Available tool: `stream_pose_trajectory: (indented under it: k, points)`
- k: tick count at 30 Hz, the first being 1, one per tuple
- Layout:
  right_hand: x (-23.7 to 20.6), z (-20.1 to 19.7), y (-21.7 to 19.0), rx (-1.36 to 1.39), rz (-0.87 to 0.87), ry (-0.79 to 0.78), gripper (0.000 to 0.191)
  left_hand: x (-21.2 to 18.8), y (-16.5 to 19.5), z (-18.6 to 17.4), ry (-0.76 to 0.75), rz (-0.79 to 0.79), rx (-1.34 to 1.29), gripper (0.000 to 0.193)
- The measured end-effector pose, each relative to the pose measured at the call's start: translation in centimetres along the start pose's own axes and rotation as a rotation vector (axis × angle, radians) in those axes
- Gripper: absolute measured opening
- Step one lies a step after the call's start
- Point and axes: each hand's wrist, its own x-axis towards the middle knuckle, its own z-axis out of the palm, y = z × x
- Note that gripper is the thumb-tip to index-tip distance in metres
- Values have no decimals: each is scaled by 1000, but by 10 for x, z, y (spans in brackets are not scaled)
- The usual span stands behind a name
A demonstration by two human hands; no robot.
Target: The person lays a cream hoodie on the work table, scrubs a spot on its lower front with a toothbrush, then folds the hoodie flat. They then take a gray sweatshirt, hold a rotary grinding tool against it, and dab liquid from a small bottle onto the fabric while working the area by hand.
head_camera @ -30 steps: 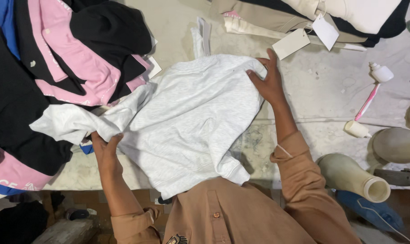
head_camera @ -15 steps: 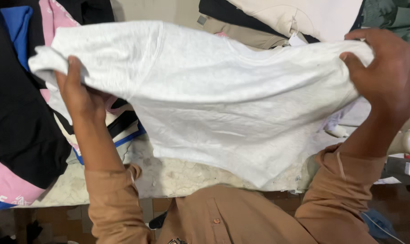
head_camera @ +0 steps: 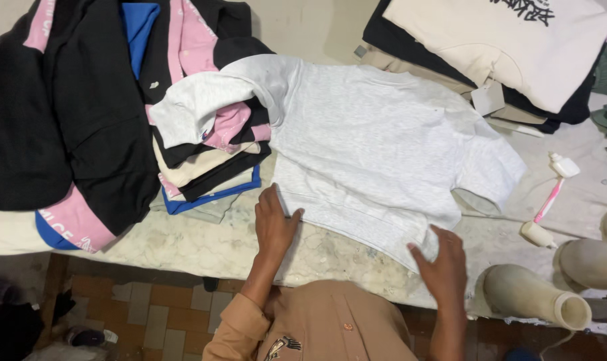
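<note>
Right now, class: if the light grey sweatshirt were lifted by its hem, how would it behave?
The light grey sweatshirt would probably flop and sag: one sleeve already drapes over the folded clothes pile. It looks light, lying flat under the left hand and right hand.

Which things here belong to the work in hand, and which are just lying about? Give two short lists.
In hand:
- light grey sweatshirt, spread flat on the table
- left hand at its hem
- right hand at its hem

Lying about:
- pile of black and pink garments
- folded stack topped by a cream garment
- pink-handled tool
- pale cones
</note>
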Motion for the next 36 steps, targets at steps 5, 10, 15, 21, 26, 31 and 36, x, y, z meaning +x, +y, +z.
stream_pose_trajectory:
  k: [5,10,15,21,26,31,36]
  points:
    - [-30,52,-21,-183,-372,54,58,2,-10,-17,-50,181,171,77]
    - [-26,64,-22,-110,-350,120,17,4,-9,-36,-109,123,-13,15]
    - [-40,47,-35,125,-120,27,6,-28,19,-58,-12,211,-191,13]
    - [-49,27,-123,192,-595,315,44,-59,53,-86,-105,543,-319,15]
    - [-26,16,-180,244,-369,-164,22,-62,43,-81,114,513,-427,20]
    - [-26,19,-222,408,-772,5,35,-60,36,-72,279,327,-689,19]
    - [-23,-2,-254,303,-719,101,16,-60,38,-71,435,401,-776,19]
